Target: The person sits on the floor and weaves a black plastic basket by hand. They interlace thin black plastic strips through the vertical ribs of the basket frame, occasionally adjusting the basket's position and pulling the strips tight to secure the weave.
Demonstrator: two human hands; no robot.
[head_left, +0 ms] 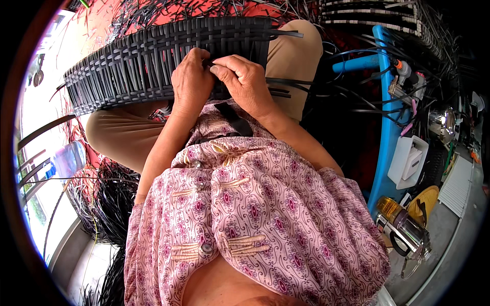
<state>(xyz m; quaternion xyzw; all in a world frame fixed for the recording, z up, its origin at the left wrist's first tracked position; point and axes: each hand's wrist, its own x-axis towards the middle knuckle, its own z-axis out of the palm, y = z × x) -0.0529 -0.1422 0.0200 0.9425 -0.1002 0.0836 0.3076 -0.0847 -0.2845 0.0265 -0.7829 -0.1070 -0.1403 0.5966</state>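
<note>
Across my lap lies a long woven panel (138,71) of black flat strips, curved by the lens, with strip ends sticking out at its right and left. My left hand (193,79) rests on the panel right of its middle, fingers curled in a pinch. Close beside it my right hand (242,81) is closed too, thumb against the forefinger. The fingertips of both hands nearly meet over the weave; whatever they pinch, probably a dark strip, is too small and hidden to make out. A loose black strip (232,120) lies over my clothing below the hands.
Cut black strips (168,13) litter the red floor beyond the panel, and a dark bundle of strips (104,204) lies at my left. On the right stands a blue plastic stool (385,102). Near it are a white container (408,160) and a metal flask (408,227).
</note>
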